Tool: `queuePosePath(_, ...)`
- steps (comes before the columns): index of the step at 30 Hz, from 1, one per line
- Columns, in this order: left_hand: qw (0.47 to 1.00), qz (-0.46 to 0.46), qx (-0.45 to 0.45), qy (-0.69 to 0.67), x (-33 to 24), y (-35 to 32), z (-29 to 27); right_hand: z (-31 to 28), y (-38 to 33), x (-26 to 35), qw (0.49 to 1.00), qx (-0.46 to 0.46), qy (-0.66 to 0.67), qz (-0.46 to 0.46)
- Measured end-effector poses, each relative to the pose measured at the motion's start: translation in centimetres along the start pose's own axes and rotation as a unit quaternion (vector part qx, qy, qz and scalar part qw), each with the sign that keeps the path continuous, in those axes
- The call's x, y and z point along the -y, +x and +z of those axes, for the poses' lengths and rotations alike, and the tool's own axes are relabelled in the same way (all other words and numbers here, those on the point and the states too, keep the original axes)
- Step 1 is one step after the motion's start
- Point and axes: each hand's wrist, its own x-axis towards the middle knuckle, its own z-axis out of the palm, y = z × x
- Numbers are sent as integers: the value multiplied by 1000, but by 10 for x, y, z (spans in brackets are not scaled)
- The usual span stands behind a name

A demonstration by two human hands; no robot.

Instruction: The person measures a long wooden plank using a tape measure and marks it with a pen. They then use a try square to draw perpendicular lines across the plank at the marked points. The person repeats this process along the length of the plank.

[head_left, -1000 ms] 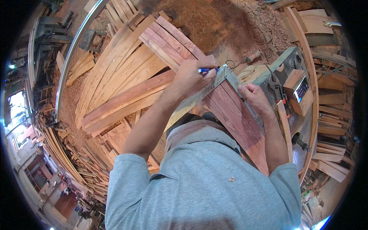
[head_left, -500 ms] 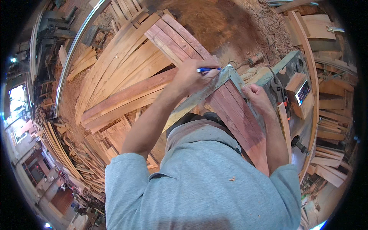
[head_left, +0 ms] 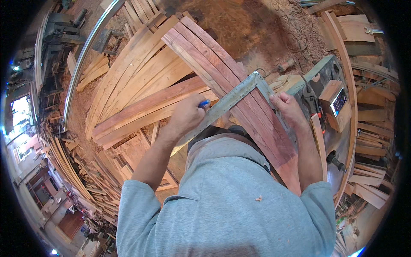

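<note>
Three reddish boards point(head_left: 205, 51) lie side by side, running from the upper left toward my waist. Across them rests a metal carpenter's square point(head_left: 233, 97), its corner at their right edge and its long blade reaching down to the left. My left hand point(head_left: 185, 115) is closed around a blue pen point(head_left: 204, 103), just left of the boards and beside the long blade. With thumb and fingers pinched, my right hand point(head_left: 287, 109) grips the short arm of the square along the boards' right side. Part of the long blade is hidden by my left hand and forearm.
Long pale planks point(head_left: 141, 81) fan out at the left. To the right, a bench point(head_left: 314, 70) bears a clamp point(head_left: 309, 96) and a wooden block point(head_left: 332, 100) with a phone point(head_left: 338, 103) against it. Wood shavings point(head_left: 287, 38) cover the floor ahead.
My left hand has moved back and to the left with the pen, away from the square's corner, uncovering the boards there. My right hand and the square have stayed in place.
</note>
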Motion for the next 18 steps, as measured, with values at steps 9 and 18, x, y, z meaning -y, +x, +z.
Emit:
queuePosePath(9,985,-57,9,-163,-13,-21,63,-16,-22,-20,1000,-8,18,-5)
queuePosePath(18,991,-4,7,-137,-14,-24,66,-19,-30,-18,1000,-1,-7,-15)
